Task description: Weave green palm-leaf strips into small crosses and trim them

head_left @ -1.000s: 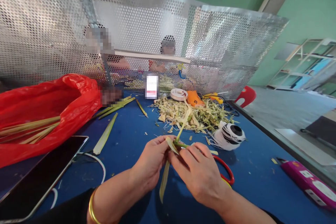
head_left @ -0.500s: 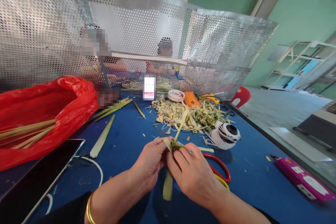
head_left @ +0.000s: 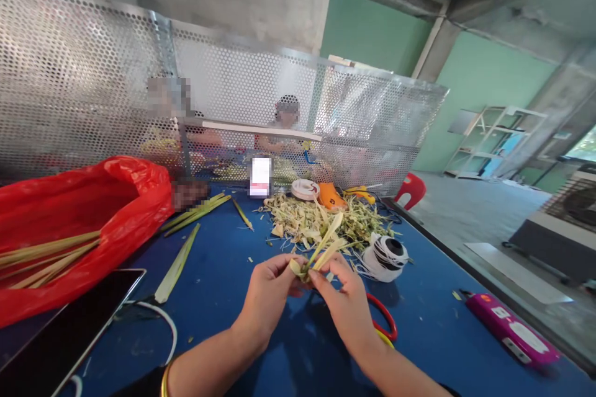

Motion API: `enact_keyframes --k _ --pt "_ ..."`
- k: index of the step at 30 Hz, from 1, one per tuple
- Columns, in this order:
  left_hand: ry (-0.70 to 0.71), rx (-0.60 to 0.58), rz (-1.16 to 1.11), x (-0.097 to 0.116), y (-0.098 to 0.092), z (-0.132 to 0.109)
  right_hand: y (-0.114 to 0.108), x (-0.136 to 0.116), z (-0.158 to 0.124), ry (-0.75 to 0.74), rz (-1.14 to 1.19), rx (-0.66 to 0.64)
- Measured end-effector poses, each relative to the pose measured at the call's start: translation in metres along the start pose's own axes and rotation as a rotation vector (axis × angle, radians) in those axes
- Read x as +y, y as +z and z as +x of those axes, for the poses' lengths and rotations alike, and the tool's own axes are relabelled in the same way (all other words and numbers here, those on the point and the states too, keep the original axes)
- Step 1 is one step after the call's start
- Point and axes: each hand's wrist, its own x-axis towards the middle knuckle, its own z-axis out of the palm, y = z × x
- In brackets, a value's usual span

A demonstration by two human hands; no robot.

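Both my hands meet above the blue table [head_left: 223, 273], pinching one folded pale green leaf strip [head_left: 321, 253]. My left hand [head_left: 270, 294] is closed on the folded end at the left. My right hand [head_left: 342, 301] is closed on the same piece just to the right, fingers curled. Two strip ends stick up and to the right from between my fingers. Red-handled scissors [head_left: 384, 322] lie on the table under my right hand.
A heap of leaf trimmings [head_left: 321, 220] lies ahead, with a white string spool [head_left: 384, 256] to its right. A red plastic bag [head_left: 79, 223] holding long stalks sits at left, a dark tablet [head_left: 56, 329] near it. A purple tool [head_left: 510, 335] lies at right. People sit behind a perforated metal screen [head_left: 223, 111].
The long strip end that hung down below my hands has been folded up; both ends now point up and right. My hands rose slightly and the view tilted upward.
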Motion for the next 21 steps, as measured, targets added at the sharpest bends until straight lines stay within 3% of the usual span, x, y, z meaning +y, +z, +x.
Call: enact_keyframes --k 4,10,15,21 --pt "0.005 0.006 0.02 0.0035 -0.0017 -0.0015 0.0006 -0.0003 0.0023 0.079 0.051 -0.068" --pt "-0.015 -0.045 0.014 0.0041 -0.0013 -0.0025 -0.001 0.0016 0.0038 -0.031 -0.105 0.007" --pt "0.005 -0.058 0.052 0.0031 -0.0014 -0.0011 -0.0028 0.0001 0.0063 0.082 -0.087 -0.007" --pt "-0.093 -0.141 0.031 0.0091 -0.003 -0.0007 -0.0051 -0.0005 0.0078 0.122 -0.067 -0.017"
